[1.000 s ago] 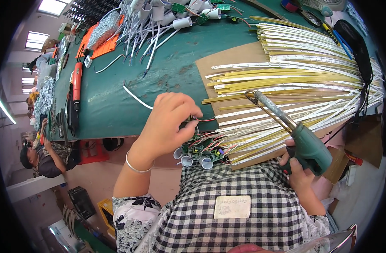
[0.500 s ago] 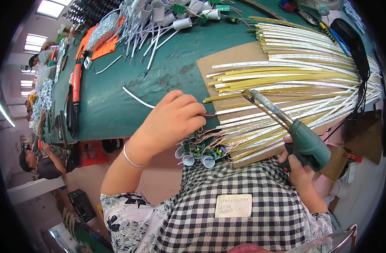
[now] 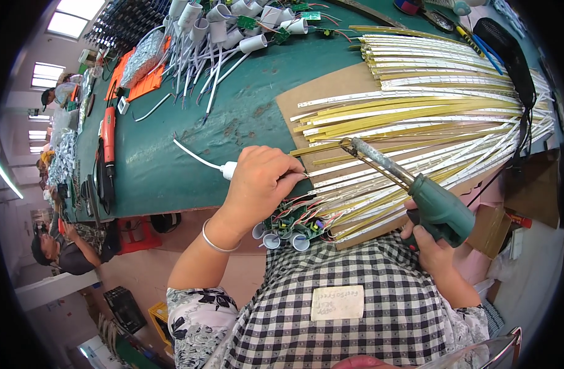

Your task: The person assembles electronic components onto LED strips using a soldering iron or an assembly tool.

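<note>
My left hand (image 3: 262,178) pinches thin wires at the end of a light strip (image 3: 331,179) on the cardboard sheet (image 3: 322,92), with a silver bangle on its wrist. A white cable with a small white plug (image 3: 228,169) runs out from under this hand. My right hand (image 3: 432,249) grips a green soldering gun (image 3: 439,206) by its handle; its metal tip (image 3: 348,146) points toward the strip ends just right of my left fingers. A cluster of green circuit boards with white caps (image 3: 291,229) sits at the table edge below my left hand.
Many yellow and white light strips (image 3: 442,98) fan across the cardboard on the green table (image 3: 171,166). White tubes with cables (image 3: 232,24) lie at the far side. An orange tool (image 3: 108,132) lies left. A black cable (image 3: 522,80) runs at right. Another person (image 3: 60,252) sits lower left.
My left hand slid slightly right along the strip ends, uncovering the white plug and cable. The soldering gun's tip dropped a little toward the strips.
</note>
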Motion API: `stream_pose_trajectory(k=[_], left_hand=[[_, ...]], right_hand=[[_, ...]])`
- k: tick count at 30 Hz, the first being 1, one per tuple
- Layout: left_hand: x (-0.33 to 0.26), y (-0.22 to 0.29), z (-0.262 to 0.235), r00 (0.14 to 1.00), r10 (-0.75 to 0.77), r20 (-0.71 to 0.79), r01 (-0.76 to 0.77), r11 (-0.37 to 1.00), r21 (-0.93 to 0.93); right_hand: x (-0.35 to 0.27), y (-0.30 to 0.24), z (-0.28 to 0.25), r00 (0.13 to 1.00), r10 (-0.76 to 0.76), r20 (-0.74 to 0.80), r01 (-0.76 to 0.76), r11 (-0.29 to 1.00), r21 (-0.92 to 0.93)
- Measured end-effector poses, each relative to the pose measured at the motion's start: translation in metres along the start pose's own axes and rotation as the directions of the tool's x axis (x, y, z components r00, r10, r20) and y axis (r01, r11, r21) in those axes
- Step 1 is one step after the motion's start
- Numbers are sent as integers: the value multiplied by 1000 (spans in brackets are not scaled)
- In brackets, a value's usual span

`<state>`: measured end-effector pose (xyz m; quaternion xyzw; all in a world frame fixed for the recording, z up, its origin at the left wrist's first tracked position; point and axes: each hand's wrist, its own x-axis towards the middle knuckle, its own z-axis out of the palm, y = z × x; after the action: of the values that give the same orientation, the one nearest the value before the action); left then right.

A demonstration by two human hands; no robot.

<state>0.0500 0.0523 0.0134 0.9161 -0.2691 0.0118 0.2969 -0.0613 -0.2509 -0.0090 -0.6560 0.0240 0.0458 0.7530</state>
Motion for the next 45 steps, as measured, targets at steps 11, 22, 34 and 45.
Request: stream_pose_trajectory(k=[11, 22, 34, 45], left_hand=[[-1, 11, 17, 995, 32, -96, -13, 981, 194], [2, 11, 15, 995, 94, -45, -78, 957, 279], [7, 17, 10, 992, 129, 1, -121, 930, 347], [7, 15, 10, 993, 120, 16, -118, 938, 327]], right_hand=[[-4, 8, -4, 996, -5, 89, 8, 999, -35], [-8, 19, -14, 987, -39, 159, 59, 991, -122], [5, -9, -1, 934, -163, 317, 334, 710, -620], [6, -7, 2, 933, -167, 319, 327, 764, -556]])
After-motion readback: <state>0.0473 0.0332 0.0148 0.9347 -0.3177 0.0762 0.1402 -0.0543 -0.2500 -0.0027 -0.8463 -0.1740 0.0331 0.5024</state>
